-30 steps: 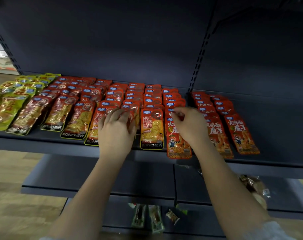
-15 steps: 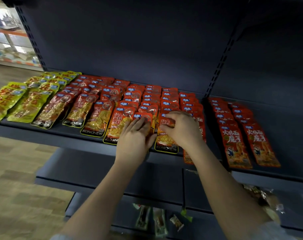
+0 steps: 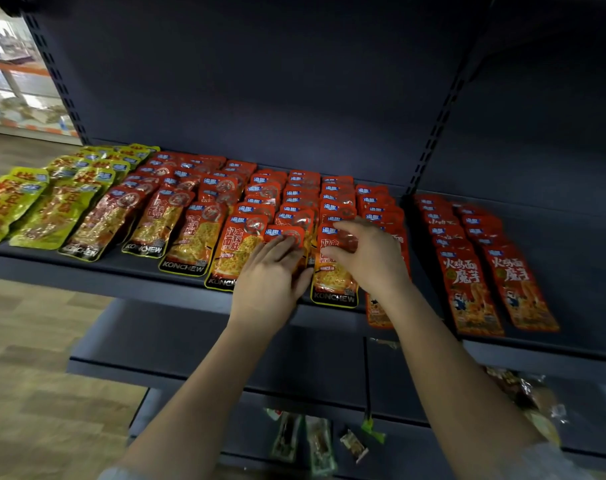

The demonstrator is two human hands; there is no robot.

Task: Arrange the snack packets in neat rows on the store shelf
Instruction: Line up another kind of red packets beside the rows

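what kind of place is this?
Most likely a shop aisle. A dark metal shelf with slotted uprights holds many identical snack packets laid in overlapping rows, grouped by colour. More shelves sit below, and the floor is wood-look.

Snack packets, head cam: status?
Left hand flat on a red packet, open. Right hand curled over the neighbouring KONCHEW packet; grip unclear. Rows mostly aligned on shelf. Nothing obstructing.
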